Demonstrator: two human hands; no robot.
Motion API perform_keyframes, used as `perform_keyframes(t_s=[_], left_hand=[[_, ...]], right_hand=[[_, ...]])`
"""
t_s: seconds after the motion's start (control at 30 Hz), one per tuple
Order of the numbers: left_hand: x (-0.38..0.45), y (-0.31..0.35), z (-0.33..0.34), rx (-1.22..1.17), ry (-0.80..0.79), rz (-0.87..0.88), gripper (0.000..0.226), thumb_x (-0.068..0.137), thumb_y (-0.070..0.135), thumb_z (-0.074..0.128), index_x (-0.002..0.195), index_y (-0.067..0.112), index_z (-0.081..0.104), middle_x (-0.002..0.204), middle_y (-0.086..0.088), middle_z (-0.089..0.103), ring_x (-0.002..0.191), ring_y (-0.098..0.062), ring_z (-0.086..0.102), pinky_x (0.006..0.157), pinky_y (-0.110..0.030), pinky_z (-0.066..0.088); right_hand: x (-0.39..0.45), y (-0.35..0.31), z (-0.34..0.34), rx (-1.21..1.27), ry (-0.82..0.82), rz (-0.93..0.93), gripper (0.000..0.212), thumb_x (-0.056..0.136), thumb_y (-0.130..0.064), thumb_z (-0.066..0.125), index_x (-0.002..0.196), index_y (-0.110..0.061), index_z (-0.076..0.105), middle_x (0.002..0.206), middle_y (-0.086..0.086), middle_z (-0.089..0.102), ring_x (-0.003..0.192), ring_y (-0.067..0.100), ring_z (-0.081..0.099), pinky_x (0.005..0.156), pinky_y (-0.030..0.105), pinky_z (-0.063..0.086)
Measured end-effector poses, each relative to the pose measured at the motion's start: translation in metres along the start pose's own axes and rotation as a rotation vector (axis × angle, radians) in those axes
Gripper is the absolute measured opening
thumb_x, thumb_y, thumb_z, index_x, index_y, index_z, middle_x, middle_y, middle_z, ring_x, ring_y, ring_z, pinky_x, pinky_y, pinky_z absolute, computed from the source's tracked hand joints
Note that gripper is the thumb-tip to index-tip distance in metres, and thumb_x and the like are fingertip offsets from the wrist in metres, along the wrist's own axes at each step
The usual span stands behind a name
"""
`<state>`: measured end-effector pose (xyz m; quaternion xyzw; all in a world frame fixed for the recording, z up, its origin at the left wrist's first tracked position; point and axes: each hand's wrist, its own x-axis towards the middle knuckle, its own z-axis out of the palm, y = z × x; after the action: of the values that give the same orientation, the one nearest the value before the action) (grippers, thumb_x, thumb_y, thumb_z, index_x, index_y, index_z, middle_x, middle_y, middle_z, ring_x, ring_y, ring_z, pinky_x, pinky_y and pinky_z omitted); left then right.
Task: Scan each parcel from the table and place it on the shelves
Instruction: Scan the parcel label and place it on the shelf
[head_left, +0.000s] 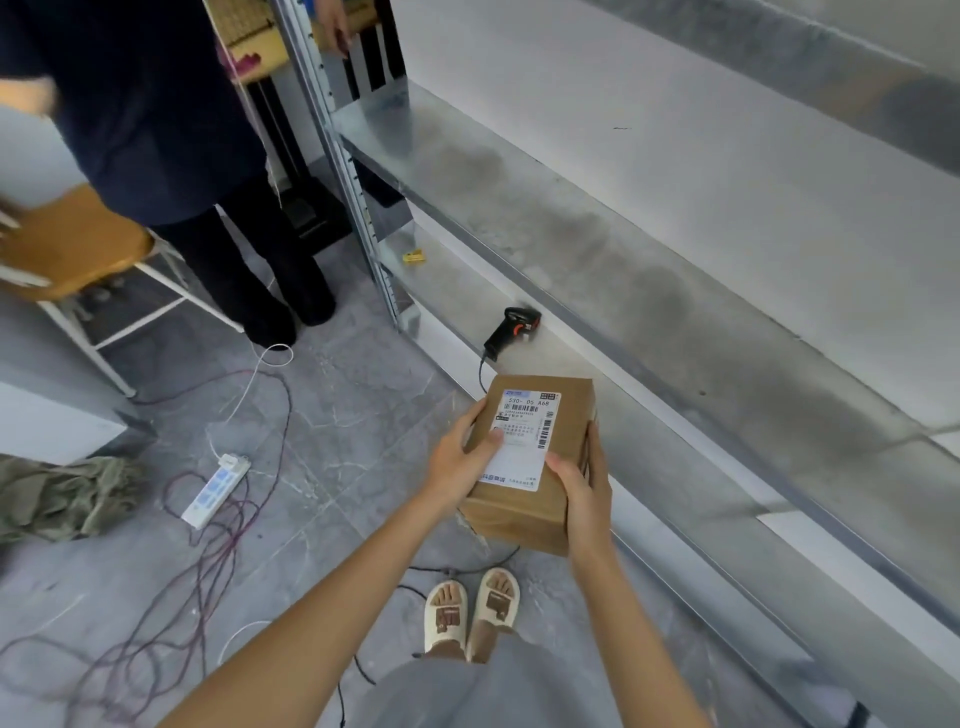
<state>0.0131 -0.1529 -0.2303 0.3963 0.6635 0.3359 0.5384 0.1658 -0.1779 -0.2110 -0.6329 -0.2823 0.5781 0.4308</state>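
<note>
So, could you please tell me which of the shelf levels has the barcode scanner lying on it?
The lower shelf, the one level with the parcel, carries the scanner and a small yellow item. The wider shelf above carries neither.

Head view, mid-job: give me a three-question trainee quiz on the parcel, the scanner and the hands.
1. True or false: the barcode scanner is held in the right hand.
2. Which side of the brown parcel faces the camera? A) a bare side B) the side with the white shipping label C) a taped seam
3. Fill in: the scanner lies on a metal ____, beyond the parcel.

Key:
1. False; it lies untouched, while the right hand and the left hand both grip the parcel.
2. B
3. shelf
</note>
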Motion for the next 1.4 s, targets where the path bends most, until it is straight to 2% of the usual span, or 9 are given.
perform_keyframes(t_s=[0.07, 0.23, 0.43, 0.67, 0.83, 0.97, 1.1, 1.23, 1.4], left_hand=[[0.007, -0.002, -0.003, -0.01, 0.029, -0.034, 0.056, 0.102, 0.031, 0.06, 0.154, 0.029, 0.039, 0.142, 0.001, 0.055, 0.126, -0.019, 0.058, 0.107, -0.04, 0.048], [0.028, -0.011, -0.015, -0.023, 0.066, -0.037, 0.055, 0.102, 0.029, 0.06, 0.153, 0.025, 0.04, 0.121, 0.02, 0.053, 0.098, 0.014, 0.053, 0.077, -0.001, 0.045], [0.058, -0.014, -0.036, -0.005, 0.047, -0.005, 0.056, 0.102, 0.029, 0.061, 0.154, 0.025, 0.04, 0.133, 0.012, 0.052, 0.102, 0.016, 0.052, 0.08, -0.003, 0.047], [0.119, -0.015, -0.075, 0.05, -0.118, 0.035, 0.047, 0.101, 0.027, 0.063, 0.145, 0.027, 0.048, 0.14, 0.007, 0.057, 0.123, -0.008, 0.057, 0.101, -0.022, 0.048], [0.177, -0.013, -0.115, 0.141, -0.275, -0.001, 0.051, 0.101, 0.026, 0.064, 0.148, 0.028, 0.046, 0.134, 0.01, 0.058, 0.111, 0.005, 0.058, 0.097, -0.022, 0.051], [0.227, -0.012, -0.125, 0.232, -0.336, -0.04, 0.057, 0.099, 0.03, 0.066, 0.151, 0.026, 0.043, 0.141, 0.003, 0.056, 0.124, -0.013, 0.056, 0.109, -0.037, 0.047], [0.279, -0.012, -0.106, 0.335, -0.389, 0.001, 0.054, 0.099, 0.033, 0.065, 0.148, 0.023, 0.046, 0.143, -0.003, 0.056, 0.129, -0.023, 0.056, 0.109, -0.05, 0.046], [0.332, -0.027, -0.08, 0.536, -0.432, 0.123, 0.057, 0.1, 0.032, 0.063, 0.152, 0.019, 0.043, 0.142, -0.006, 0.057, 0.132, -0.025, 0.052, 0.105, -0.031, 0.041], [0.39, -0.054, -0.046, 0.708, -0.468, 0.194, 0.062, 0.101, 0.034, 0.06, 0.156, 0.022, 0.034, 0.149, -0.009, 0.051, 0.135, -0.028, 0.049, 0.108, -0.038, 0.042]], right_hand=[[0.011, 0.001, 0.005, -0.018, -0.049, 0.009, 0.078, 0.071, -0.034, 0.071, 0.143, -0.048, 0.042, 0.141, -0.008, 0.058, 0.122, 0.013, 0.061, 0.104, 0.038, 0.051], [0.032, 0.002, 0.02, -0.115, -0.097, -0.026, 0.089, 0.075, -0.035, 0.071, 0.156, -0.038, 0.032, 0.153, -0.007, 0.047, 0.135, 0.015, 0.051, 0.113, 0.046, 0.043], [0.042, 0.002, 0.053, -0.293, -0.041, -0.074, 0.081, 0.072, -0.055, 0.064, 0.138, -0.07, 0.021, 0.165, -0.012, 0.021, 0.148, 0.011, 0.028, 0.12, 0.049, 0.03], [0.069, 0.017, 0.106, -0.251, 0.119, -0.043, 0.099, 0.066, -0.069, 0.058, 0.155, -0.048, 0.021, 0.165, -0.008, 0.02, 0.148, 0.015, 0.028, 0.119, 0.053, 0.031], [0.085, 0.026, 0.165, -0.096, 0.27, -0.009, 0.089, 0.073, -0.057, 0.064, 0.154, -0.049, 0.025, 0.163, -0.013, 0.025, 0.144, 0.01, 0.034, 0.118, 0.049, 0.034], [0.101, 0.04, 0.189, 0.004, 0.385, 0.022, 0.089, 0.076, -0.047, 0.066, 0.156, -0.042, 0.027, 0.162, -0.008, 0.03, 0.145, 0.017, 0.036, 0.117, 0.052, 0.035], [0.115, 0.065, 0.191, 0.077, 0.437, 0.042, 0.091, 0.075, -0.048, 0.067, 0.156, -0.044, 0.027, 0.163, -0.007, 0.028, 0.144, 0.02, 0.039, 0.114, 0.053, 0.039], [0.129, 0.091, 0.188, 0.091, 0.483, 0.06, 0.092, 0.073, -0.048, 0.068, 0.155, -0.045, 0.028, 0.163, -0.009, 0.027, 0.145, 0.02, 0.037, 0.114, 0.054, 0.038], [0.146, 0.125, 0.19, 0.131, 0.541, 0.067, 0.09, 0.071, -0.045, 0.069, 0.152, -0.05, 0.031, 0.162, -0.015, 0.027, 0.145, 0.018, 0.037, 0.113, 0.055, 0.04]])
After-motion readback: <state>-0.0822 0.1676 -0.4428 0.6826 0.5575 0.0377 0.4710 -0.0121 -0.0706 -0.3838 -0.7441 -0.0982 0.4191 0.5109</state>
